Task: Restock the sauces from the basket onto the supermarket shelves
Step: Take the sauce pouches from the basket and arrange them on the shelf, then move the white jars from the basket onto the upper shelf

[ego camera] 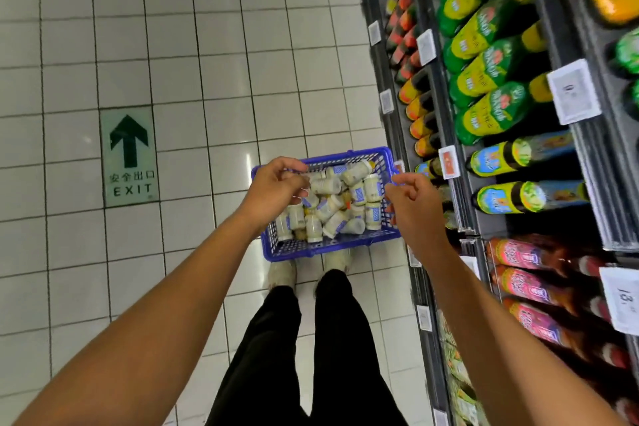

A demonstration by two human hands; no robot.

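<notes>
White tiled supermarket floor point(207, 45) with green exit-arrow sticker point(129, 157); blue perforated plastic basket point(311, 247) sits on it, just beside dark shelves point(484, 228) stocked with bottles; small white sauce jars with blue labels point(345, 204) heaped inside basket; left hand point(276, 188) over basket's left edge, fingers curled toward a jar, cannot tell if gripping; right hand point(413, 207) above right rim, fingers loosely curled, empty.

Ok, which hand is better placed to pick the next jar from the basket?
Left, probably: the left hand hangs over the jars in the basket, while the right hand sits out at its right rim.
</notes>
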